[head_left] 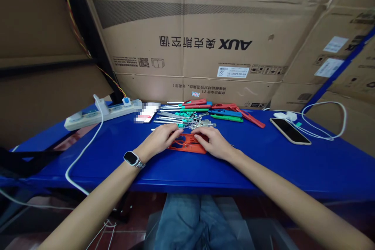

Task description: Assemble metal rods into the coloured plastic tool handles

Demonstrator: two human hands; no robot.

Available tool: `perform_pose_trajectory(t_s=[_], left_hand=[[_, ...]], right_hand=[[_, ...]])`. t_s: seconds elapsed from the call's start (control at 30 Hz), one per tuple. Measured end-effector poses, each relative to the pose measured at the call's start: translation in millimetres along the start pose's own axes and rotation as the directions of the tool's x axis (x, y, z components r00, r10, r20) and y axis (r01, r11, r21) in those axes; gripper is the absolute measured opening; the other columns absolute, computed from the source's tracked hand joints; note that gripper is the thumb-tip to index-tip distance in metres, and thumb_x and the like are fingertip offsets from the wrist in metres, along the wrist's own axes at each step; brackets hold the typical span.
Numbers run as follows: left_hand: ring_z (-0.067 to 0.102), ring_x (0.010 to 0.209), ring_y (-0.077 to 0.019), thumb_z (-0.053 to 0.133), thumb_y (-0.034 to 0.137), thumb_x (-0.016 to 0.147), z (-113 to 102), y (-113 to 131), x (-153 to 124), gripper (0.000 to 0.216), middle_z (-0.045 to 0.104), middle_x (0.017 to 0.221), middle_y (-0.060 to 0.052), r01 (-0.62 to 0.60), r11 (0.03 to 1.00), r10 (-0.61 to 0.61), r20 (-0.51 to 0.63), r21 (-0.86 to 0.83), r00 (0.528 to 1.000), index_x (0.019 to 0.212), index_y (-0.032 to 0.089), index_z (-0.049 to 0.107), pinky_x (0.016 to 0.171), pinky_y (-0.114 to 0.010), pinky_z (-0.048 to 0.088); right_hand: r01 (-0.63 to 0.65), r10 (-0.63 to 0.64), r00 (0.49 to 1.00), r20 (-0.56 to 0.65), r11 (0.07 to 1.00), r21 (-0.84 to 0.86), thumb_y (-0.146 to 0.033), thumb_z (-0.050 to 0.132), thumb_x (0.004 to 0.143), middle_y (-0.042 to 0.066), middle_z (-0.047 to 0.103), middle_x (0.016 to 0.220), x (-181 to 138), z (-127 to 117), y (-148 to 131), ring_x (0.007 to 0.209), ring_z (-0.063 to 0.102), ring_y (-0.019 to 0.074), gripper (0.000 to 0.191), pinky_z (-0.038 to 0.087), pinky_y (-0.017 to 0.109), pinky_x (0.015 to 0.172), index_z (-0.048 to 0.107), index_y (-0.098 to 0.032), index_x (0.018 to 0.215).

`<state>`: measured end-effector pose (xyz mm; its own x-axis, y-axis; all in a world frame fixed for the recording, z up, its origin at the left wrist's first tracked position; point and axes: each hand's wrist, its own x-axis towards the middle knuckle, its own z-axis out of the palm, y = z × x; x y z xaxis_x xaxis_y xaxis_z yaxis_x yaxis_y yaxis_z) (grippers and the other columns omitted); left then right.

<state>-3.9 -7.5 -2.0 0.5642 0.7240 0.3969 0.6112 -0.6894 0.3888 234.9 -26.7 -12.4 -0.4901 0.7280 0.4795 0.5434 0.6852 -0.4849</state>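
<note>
An orange plastic casing (191, 147), long and hollow with openings in it, lies at the table's middle in front of me. My left hand (158, 139) grips its left end between thumb and fingers. At the right end, my right hand (216, 142) is closed on the casing, with thumb and fingertips near its upper edge. Any small part under those fingertips is hidden. Just beyond my hands lie several metal tubes (167, 119), small green plastic pieces (187, 114) and a tangle of small clear and metal parts (203, 123).
Behind are red casings (253, 118), a blue casing (225, 113) and a green casing (227, 118). A power strip (104, 116) with a white cable stands at left, near a pale phone-like slab (148, 112). A phone (290, 131) and white charging cable (325, 137) lie right. Cardboard (193, 15) walls the back.
</note>
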Motion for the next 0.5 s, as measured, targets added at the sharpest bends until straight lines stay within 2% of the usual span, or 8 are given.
perform_pose_trajectory(t_s=[0.1,0.2,0.37,0.43,0.5], left_hand=[[0.050,0.055,-0.0149,0.038,0.042,0.102,-1.1,-1.6,0.3,0.039,0.054,0.062,0.000,0.083,0.995,-0.081,-0.040,0.047,0.996,0.072,0.020,0.049,0.056,-0.027,0.033],[0.044,0.051,-0.0135,0.038,0.041,0.102,-1.2,-5.5,0.3,0.040,0.048,0.057,0.002,0.121,0.993,-0.120,-0.095,0.010,0.988,0.069,0.020,0.046,0.052,-0.027,0.029],[0.037,0.051,-0.0115,0.040,0.044,0.099,-1.2,-10.4,0.9,0.045,0.040,0.054,0.004,0.132,0.985,-0.149,-0.157,-0.112,0.976,0.063,0.019,0.041,0.050,-0.025,0.027],[0.040,0.054,-0.0118,0.041,0.044,0.099,-2.6,-8.9,1.5,0.042,0.043,0.057,0.004,0.133,0.980,-0.161,-0.197,-0.146,0.967,0.067,0.019,0.046,0.053,-0.025,0.032],[0.051,0.066,-0.0139,0.041,0.041,0.100,-5.1,-6.3,1.4,0.032,0.055,0.072,0.001,0.118,0.980,-0.163,-0.314,-0.158,0.935,0.083,0.018,0.054,0.061,-0.025,0.040]], right_hand=[[-0.017,0.017,0.998,-0.061,1.000,0.000,-0.023,0.052,0.095,0.006,0.071,0.112,-0.7,-0.7,4.4,0.104,0.066,0.0202,0.022,0.049,0.036,0.092,0.065,-0.022,0.113],[-0.047,0.044,0.993,-0.108,0.999,-0.023,-0.026,0.056,0.093,0.008,0.066,0.122,-2.9,-3.1,4.8,0.111,0.062,0.0225,0.032,0.048,0.040,0.096,0.058,-0.023,0.124],[0.007,-0.018,0.999,-0.051,0.977,-0.211,-0.038,0.062,0.091,0.009,0.067,0.120,-4.6,-4.8,-3.7,0.113,0.060,0.0259,0.035,0.043,0.043,0.095,0.060,-0.024,0.123],[0.038,-0.049,0.998,-0.034,0.964,-0.262,-0.040,0.061,0.092,0.009,0.069,0.118,-4.6,-6.4,-3.9,0.113,0.061,0.0263,0.032,0.041,0.043,0.095,0.063,-0.024,0.120],[0.017,-0.037,0.997,-0.068,0.961,-0.274,-0.041,0.061,0.092,0.009,0.070,0.118,-4.6,-10.3,0.2,0.109,0.063,0.0261,0.031,0.042,0.042,0.092,0.064,-0.023,0.118]])
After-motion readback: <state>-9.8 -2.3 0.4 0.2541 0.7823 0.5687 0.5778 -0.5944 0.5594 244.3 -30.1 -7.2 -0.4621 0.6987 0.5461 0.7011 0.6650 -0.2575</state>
